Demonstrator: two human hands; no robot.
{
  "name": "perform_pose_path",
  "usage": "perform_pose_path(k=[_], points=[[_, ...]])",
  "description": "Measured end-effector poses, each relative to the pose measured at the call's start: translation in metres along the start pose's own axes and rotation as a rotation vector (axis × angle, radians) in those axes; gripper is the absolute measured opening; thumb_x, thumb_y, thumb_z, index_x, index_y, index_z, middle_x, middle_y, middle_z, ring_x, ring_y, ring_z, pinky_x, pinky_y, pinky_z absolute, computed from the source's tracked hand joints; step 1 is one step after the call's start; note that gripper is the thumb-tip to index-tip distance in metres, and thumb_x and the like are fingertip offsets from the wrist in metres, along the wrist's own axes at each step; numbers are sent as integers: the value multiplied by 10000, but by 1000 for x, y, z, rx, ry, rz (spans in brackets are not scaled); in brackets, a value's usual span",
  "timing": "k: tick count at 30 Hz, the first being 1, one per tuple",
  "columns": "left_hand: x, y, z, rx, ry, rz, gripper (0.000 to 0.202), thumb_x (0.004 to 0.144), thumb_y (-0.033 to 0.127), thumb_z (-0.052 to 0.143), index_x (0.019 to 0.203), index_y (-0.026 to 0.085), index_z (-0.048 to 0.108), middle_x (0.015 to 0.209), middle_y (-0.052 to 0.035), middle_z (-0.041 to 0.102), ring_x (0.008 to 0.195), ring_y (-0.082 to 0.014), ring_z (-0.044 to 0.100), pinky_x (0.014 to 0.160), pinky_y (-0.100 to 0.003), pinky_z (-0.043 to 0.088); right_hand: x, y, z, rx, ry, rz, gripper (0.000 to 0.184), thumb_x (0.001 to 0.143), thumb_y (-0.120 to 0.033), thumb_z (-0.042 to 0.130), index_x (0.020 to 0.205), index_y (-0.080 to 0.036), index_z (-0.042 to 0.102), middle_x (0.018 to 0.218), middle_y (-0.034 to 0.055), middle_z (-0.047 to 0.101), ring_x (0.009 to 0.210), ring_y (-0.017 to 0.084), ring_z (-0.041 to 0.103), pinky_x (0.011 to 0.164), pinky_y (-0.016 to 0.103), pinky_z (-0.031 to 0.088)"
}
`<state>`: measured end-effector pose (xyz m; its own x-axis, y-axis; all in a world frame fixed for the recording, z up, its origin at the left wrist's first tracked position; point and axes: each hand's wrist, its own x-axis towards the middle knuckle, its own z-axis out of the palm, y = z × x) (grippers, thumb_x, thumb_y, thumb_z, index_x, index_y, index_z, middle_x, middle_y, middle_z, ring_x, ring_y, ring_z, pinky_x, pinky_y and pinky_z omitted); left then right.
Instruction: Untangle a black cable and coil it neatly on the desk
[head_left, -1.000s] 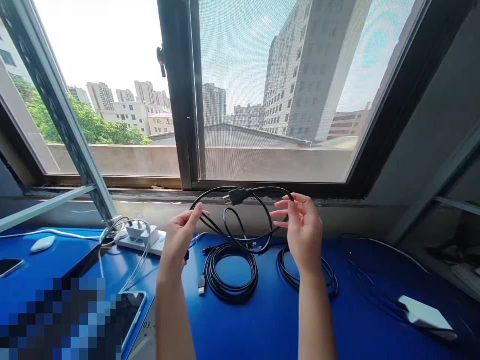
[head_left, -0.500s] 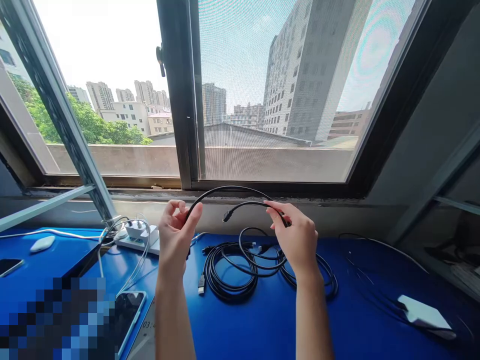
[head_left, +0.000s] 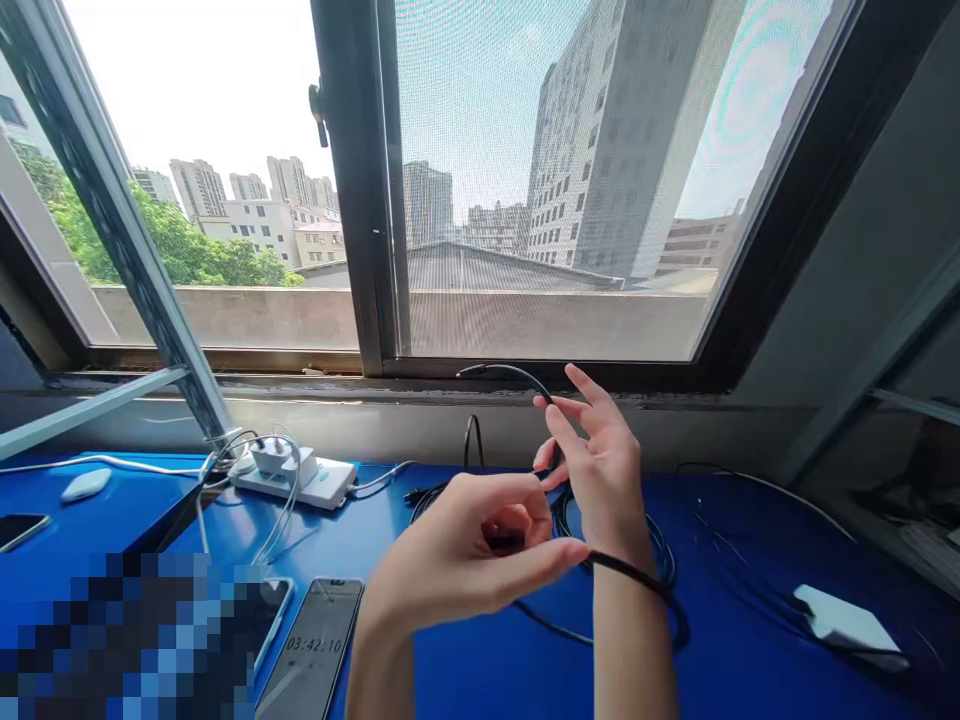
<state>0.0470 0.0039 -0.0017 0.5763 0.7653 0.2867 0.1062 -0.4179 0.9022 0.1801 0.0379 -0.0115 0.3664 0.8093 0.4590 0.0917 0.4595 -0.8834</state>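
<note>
My left hand is curled round a black cable, its thumb pointing right. From that thumb the cable bends across the front of my right wrist. My right hand holds the same cable between thumb and fingers, with some fingers stretched upward. A free end with a small black plug arches up and left from it. Behind my hands lie coiled black cables, the right coil partly in sight and the left coil mostly hidden by my left hand.
A white power strip with chargers stands at the back left of the blue table. In front of it lie a phone showing a timer and another phone. At the right is a white box-like device; a window spans the back.
My left hand has swung right and down, carrying its part of the cable across to my right wrist. My right hand has turned and loosened its fingers; the plug end has risen.
</note>
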Motion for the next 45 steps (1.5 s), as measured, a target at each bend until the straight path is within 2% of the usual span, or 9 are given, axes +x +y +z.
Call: perform_pose_path(k=[6,11,16,24,30,35,41,43,45], points=[[6,0,2,-37,-153,-51,309,719,350,654,653,181,403,526,68,382,484,-55,322,417,-177,232,-5,-8,-13,59,-219,-55,327,731,-324,611,1039,-221,651,942,44,652,631,97,607,554,243,581],[1,-2,-12,27,-94,-79,250,702,334,671,757,180,482,642,31,495,570,-85,452,480,-176,328,-3,-6,-16,20,-83,-148,306,744,-312,606,1032,-218,641,1161,64,593,672,103,625,522,239,586],[-3,-6,-20,209,-320,-133,236,709,310,669,903,198,595,737,14,568,682,-114,517,588,-189,387,-4,-8,-21,51,21,-246,225,757,-273,607,970,-231,664,1211,51,576,664,96,633,495,213,575],[19,-27,-10,278,-435,-174,297,645,326,718,901,213,617,682,31,562,638,-116,515,560,-188,380,4,2,-26,-69,10,-206,224,763,-287,559,939,-202,668,1173,59,588,684,115,646,505,238,586],[32,-31,7,103,-321,-103,385,708,396,645,1009,195,515,627,45,537,568,-105,464,511,-195,355,7,3,-40,-201,-2,-203,275,761,-324,541,966,-183,659,1119,82,620,668,136,644,363,179,500],[39,-19,29,-6,-79,86,225,788,399,560,789,175,535,561,53,457,476,-61,365,443,-179,296,11,9,-38,-144,-36,-157,339,754,-367,531,1004,-178,661,1128,115,611,634,128,619,363,181,460],[46,-20,28,-339,386,43,343,808,550,473,824,218,390,446,127,323,245,-44,290,266,-165,160,7,10,-35,71,-248,-180,476,644,-234,585,1120,-219,608,1304,97,499,890,184,614,546,224,526],[44,-20,24,-338,388,55,353,806,557,478,793,220,375,421,133,303,250,-42,286,275,-155,173,4,6,-35,172,-315,-185,457,673,-275,564,1127,-235,597,1349,78,459,920,186,605,569,232,528],[40,-17,20,-316,201,44,349,809,543,492,763,208,404,415,123,328,291,-40,308,321,-152,254,4,3,-33,215,-280,-144,413,732,-348,538,1128,-235,576,1329,78,481,853,166,618,530,223,515]])
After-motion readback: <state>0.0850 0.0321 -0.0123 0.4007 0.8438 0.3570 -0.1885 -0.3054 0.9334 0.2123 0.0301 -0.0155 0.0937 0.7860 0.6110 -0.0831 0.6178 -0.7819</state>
